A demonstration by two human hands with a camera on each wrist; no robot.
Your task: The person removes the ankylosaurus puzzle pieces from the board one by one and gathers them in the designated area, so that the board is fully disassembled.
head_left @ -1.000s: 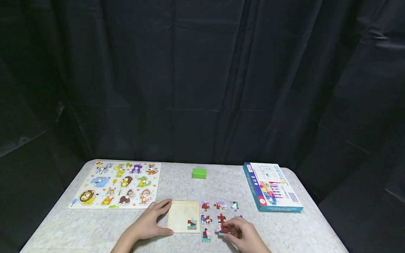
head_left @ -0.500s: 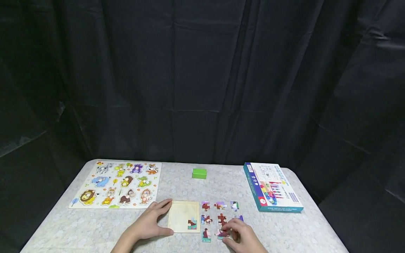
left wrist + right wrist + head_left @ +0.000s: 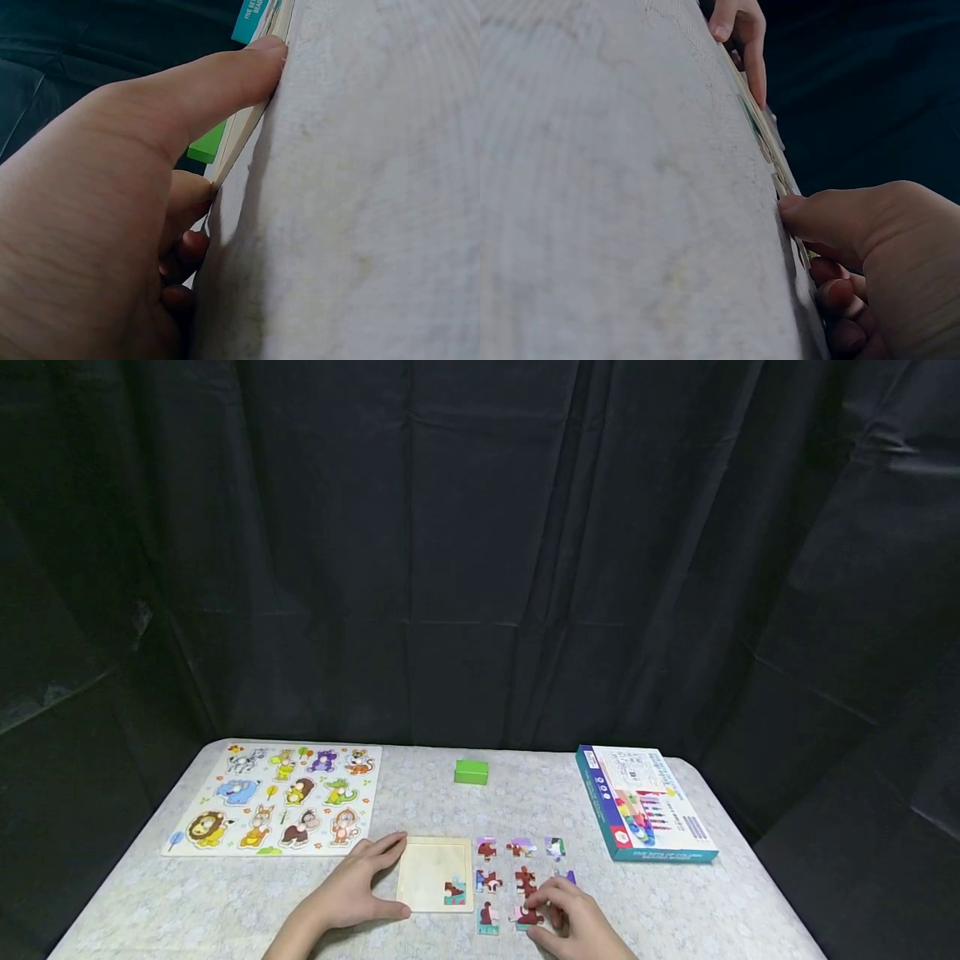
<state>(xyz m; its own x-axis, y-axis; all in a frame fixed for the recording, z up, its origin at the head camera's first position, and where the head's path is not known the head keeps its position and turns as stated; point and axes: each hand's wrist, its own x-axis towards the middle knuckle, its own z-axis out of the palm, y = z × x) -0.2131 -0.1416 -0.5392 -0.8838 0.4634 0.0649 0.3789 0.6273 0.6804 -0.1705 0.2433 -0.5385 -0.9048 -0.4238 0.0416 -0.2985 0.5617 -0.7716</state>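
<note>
My left hand [image 3: 358,887] holds the left side of a shallow square wooden puzzle tray [image 3: 427,840], thumb at its near corner and index finger at its far one. One jigsaw piece [image 3: 455,893] lies in the tray's near right corner. To the right, my right hand [image 3: 576,920] has thumb and index finger on a pink, dark-red and teal puzzle piece [image 3: 525,917], pinching it at the table. In the right wrist view, the thumb of the right hand [image 3: 885,240] touches a thin edge. Several loose pieces, among them a dark-red puzzle piece [image 3: 526,881], lie around; some are partly hidden by that hand.
A white animal peg puzzle board [image 3: 277,810] lies at the left. Behind the tray sits a small green block [image 3: 471,772]. A flat teal-sided box [image 3: 645,806] lies at the back right. Black cloth [image 3: 480,568] hangs behind the table.
The puzzle piece at my right hand, raised a little before, now lies flat on the table in the near row. The right hand has shifted slightly left; the left hand keeps still.
</note>
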